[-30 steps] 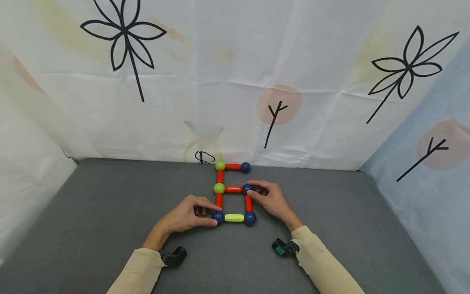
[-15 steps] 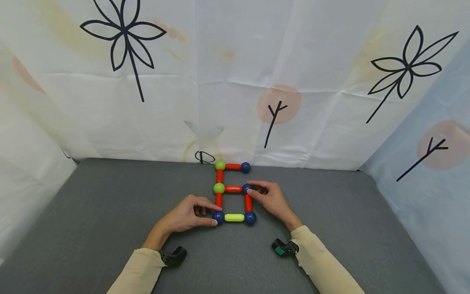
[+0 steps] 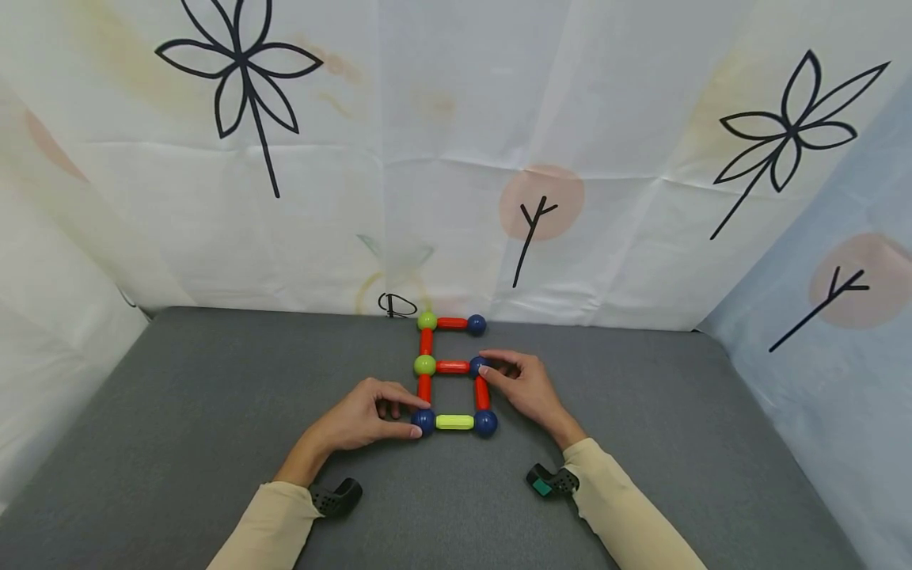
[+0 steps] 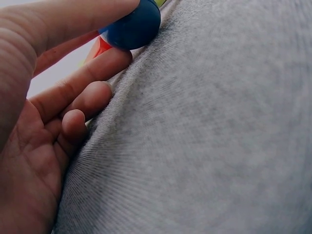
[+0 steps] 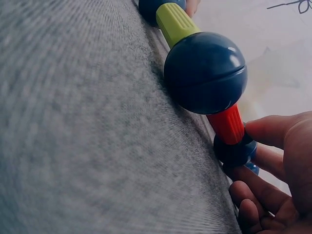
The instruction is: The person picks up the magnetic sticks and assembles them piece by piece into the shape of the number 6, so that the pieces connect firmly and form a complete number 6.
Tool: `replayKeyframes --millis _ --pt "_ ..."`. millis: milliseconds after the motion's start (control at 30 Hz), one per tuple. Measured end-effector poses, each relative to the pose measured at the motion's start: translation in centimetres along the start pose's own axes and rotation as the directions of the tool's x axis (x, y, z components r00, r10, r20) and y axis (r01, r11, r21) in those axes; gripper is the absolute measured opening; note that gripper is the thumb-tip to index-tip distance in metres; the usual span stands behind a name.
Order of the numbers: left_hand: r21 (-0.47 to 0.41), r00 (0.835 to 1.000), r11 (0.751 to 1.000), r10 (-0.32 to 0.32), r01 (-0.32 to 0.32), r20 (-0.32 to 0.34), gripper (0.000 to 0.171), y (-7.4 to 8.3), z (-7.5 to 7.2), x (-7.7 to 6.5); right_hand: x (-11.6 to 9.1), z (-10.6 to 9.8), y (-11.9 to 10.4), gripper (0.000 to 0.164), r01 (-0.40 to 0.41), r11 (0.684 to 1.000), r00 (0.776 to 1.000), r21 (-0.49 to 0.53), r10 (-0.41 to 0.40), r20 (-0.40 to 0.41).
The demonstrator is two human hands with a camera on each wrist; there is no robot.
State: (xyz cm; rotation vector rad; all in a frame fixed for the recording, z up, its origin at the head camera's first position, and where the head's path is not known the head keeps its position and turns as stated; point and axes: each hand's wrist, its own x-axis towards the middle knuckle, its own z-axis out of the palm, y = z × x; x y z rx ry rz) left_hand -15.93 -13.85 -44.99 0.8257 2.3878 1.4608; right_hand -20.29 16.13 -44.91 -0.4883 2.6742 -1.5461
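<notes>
On the grey table lies a figure of balls joined by short rods, like a magnetic building set. My left hand (image 3: 370, 413) pinches the near-left blue ball (image 4: 135, 27) between thumb and fingers. With thumb and fingertips my right hand (image 3: 523, 384) holds the middle-right blue ball (image 5: 234, 151). A yellow-green rod (image 3: 454, 422) links the near-left ball to the near-right blue ball (image 5: 205, 73). Red rods (image 3: 452, 367) join the other balls. Two green balls (image 3: 425, 365) stand along the left side, and another blue ball (image 3: 476, 324) ends the far arm.
The grey tabletop (image 3: 214, 396) spreads around the figure. A white cloth backdrop (image 3: 456, 158) printed with plant drawings hangs right behind the table's far edge, near the figure's far end. A black band (image 3: 336, 499) sits at the left wrist, another band (image 3: 554, 480) at the right.
</notes>
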Motion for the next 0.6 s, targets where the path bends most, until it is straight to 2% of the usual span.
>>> replayKeyframes --millis 300,600 --pt "0.0 1.0 1.0 0.007 -0.007 0.0 0.034 -0.2 0.0 -0.1 0.0 0.1 0.5 0.03 0.027 1.0 1.0 0.014 -0.028 0.012" --pt "0.006 1.0 1.0 -0.003 0.002 0.026 0.036 -0.2 -0.3 -0.1 -0.7 -1.1 0.6 0.036 0.026 0.993 1.0 0.111 -0.027 0.005"
